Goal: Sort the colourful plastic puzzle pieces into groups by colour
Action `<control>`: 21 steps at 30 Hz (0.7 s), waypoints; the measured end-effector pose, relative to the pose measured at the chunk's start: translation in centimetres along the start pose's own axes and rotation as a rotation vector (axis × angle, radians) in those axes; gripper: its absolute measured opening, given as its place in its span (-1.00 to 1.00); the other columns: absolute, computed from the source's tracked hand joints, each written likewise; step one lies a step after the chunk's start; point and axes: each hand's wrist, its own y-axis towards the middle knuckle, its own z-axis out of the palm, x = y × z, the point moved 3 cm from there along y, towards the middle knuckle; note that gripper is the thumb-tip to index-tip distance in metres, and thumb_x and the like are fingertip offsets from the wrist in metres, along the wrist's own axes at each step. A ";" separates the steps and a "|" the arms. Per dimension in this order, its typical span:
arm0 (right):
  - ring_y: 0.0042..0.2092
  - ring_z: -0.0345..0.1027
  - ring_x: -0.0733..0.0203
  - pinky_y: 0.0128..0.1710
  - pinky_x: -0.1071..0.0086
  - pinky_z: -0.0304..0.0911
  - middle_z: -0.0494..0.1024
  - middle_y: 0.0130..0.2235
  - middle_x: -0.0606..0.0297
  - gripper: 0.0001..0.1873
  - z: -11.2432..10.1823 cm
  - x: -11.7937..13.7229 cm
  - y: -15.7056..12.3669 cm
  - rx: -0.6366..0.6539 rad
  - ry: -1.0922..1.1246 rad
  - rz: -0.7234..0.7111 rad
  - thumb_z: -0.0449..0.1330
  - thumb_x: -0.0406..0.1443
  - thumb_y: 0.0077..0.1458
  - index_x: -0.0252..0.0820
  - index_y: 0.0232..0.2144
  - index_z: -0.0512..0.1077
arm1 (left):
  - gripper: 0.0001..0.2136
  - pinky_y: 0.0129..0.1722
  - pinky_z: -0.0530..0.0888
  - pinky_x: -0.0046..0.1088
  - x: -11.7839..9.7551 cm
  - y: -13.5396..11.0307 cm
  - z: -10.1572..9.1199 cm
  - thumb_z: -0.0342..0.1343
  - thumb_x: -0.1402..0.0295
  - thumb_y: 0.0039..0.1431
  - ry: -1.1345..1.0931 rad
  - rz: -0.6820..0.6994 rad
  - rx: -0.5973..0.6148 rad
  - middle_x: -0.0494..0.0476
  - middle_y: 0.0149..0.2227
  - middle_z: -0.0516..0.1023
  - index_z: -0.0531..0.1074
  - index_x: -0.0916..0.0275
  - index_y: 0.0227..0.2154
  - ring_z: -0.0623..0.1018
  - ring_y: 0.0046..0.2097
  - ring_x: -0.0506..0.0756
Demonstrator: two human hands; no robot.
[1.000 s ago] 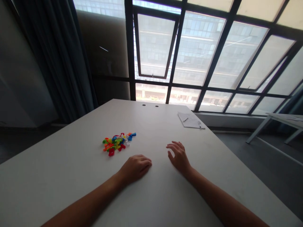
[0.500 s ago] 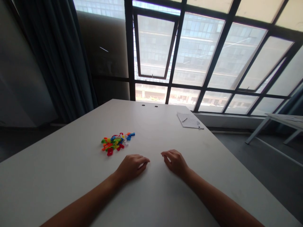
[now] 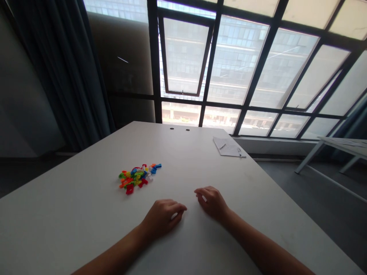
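Observation:
My left hand (image 3: 164,215) is closed on the white table (image 3: 177,152), its thumb and finger tips together around a small gap where nothing shows. To its right lies my right hand (image 3: 212,200), also closed, with curled fingers and a small gap by the thumb; I see nothing in it. The two hands are a short way apart, fingertips facing each other. Beyond my left hand is a loose pile of small plastic building pieces (image 3: 138,176) in red, orange, yellow, green, blue and white. Neither hand touches the pile.
Sheets of paper (image 3: 226,149) with two pens lie near the table's right edge. Two dark round cable holes (image 3: 179,129) sit at the far end. Behind are large framed windows (image 3: 183,57) and a dark curtain (image 3: 65,76). Another white table (image 3: 341,143) stands at the right.
My left hand has shifted slightly right and nearer to me. My right hand has barely moved. The view has shifted a little; the pile looks undisturbed.

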 end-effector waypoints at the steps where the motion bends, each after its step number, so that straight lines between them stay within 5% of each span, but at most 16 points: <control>1: -0.24 0.56 0.12 -0.12 0.27 0.35 0.67 -0.27 0.22 -0.77 0.0 0.1 0.0 -0.005 0.000 -0.003 0.12 -0.38 0.24 -0.09 -0.17 0.56 | -0.79 -0.29 0.52 -0.48 -0.1 0.0 0.1 0.04 0.43 0.29 -0.003 0.000 0.002 0.05 -0.33 0.66 0.57 0.10 -0.18 0.63 -0.34 0.04; 10: -0.25 0.56 0.12 -0.13 0.27 0.35 0.67 -0.27 0.21 -0.77 -0.2 0.1 0.0 0.016 -0.012 0.007 0.11 -0.37 0.25 -0.10 -0.17 0.57 | -0.80 -0.29 0.50 -0.46 -0.2 -0.1 -0.2 0.03 0.41 0.32 0.010 0.029 0.020 0.04 -0.31 0.67 0.56 0.11 -0.16 0.63 -0.33 0.05; 21: -0.24 0.55 0.14 -0.15 0.32 0.36 0.67 -0.26 0.20 -0.76 0.1 0.8 0.0 0.060 -0.020 0.005 0.09 -0.35 0.28 -0.11 -0.16 0.57 | -0.82 -0.23 0.50 -0.43 3.1 -0.3 -1.3 0.06 0.39 0.31 0.115 -0.077 0.014 0.02 -0.25 0.68 0.57 0.09 -0.17 0.64 -0.25 0.07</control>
